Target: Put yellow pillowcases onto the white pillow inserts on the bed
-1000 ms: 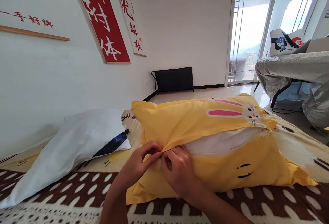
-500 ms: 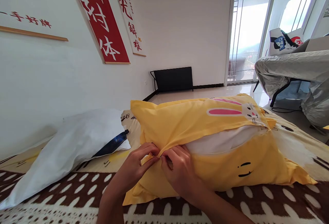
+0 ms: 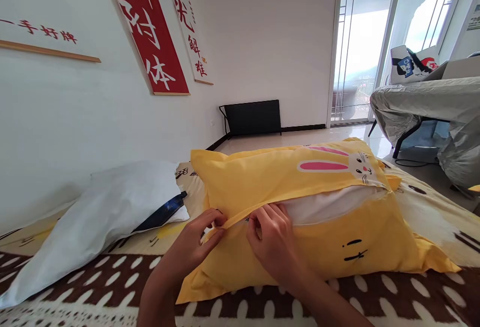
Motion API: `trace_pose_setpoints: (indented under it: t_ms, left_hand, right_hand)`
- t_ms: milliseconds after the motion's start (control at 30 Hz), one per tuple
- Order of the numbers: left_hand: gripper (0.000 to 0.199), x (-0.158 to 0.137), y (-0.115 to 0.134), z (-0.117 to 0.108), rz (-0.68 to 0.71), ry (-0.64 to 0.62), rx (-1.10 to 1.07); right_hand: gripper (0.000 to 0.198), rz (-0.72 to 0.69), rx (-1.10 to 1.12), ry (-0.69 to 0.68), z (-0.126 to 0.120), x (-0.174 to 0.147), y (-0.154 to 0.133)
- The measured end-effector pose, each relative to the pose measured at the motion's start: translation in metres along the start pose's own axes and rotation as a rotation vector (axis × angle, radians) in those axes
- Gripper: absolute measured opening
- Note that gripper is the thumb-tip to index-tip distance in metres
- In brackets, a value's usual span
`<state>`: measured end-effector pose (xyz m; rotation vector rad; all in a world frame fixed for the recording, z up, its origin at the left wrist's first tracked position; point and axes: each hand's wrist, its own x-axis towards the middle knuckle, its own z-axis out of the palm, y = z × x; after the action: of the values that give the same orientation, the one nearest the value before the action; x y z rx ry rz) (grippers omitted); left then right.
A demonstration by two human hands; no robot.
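Observation:
A yellow pillowcase (image 3: 247,177) with a printed rabbit lies across the middle, plump around a white pillow (image 3: 330,207). The pillow shows through a long slit on its near side. My left hand (image 3: 200,239) pinches the slit's edge near the left end. Farther right along that edge, my right hand (image 3: 273,237) is closed with fingertips at the slit. A small dark bit, perhaps a zipper pull, shows beside those fingertips; what they grip is mostly hidden. Left of my fingertips the slit's edges lie together; right of them they gape.
A white pillow-like cloth item (image 3: 123,202) with a dark blue patch lies at left on the patterned bedding (image 3: 123,277). At right stands a table (image 3: 423,99) under a silvery cover, bearing a printed bag (image 3: 412,64). A black folded panel (image 3: 253,117) leans by the back wall.
My right hand has moved right along the slit, away from my left hand. My left hand has shifted slightly left. The slit's edges between them now lie flatter.

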<state>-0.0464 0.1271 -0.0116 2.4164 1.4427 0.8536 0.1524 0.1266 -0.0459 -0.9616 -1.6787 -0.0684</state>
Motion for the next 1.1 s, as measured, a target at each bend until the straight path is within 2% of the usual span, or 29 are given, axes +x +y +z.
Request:
trace_pose_setpoints:
  t_ms: [200,367,500,600,767,933,1100]
  left_hand:
    - [0.026,0.006,0.03,0.021,0.116,0.193,0.046]
    - [0.013,0.018,0.034,0.04,0.183,0.315,0.048]
    - [0.02,0.027,0.03,0.055,0.146,0.479,0.057]
    - [0.02,0.03,0.03,0.063,0.088,0.55,0.021]
    - [0.022,0.031,0.032,0.064,0.055,0.533,-0.004]
    - [0.026,0.026,0.029,0.058,0.017,0.394,-0.051]
    - [0.016,0.019,0.023,0.052,0.191,0.247,-0.099]
  right_hand:
    - [0.013,0.005,0.058,0.012,-0.004,0.003,-0.001]
    - [0.014,-0.018,0.078,0.019,-0.004,0.003,-0.002]
    - [0.016,-0.029,0.066,0.007,-0.006,0.004,-0.002]
    - [0.018,-0.05,0.036,-0.014,-0.007,0.004,-0.001]
    - [0.015,-0.094,-0.042,-0.042,-0.003,0.003,0.001]
    - [0.013,-0.129,-0.095,-0.11,-0.003,0.003,0.002]
    - [0.012,-0.112,-0.073,-0.141,-0.009,0.004,0.005]
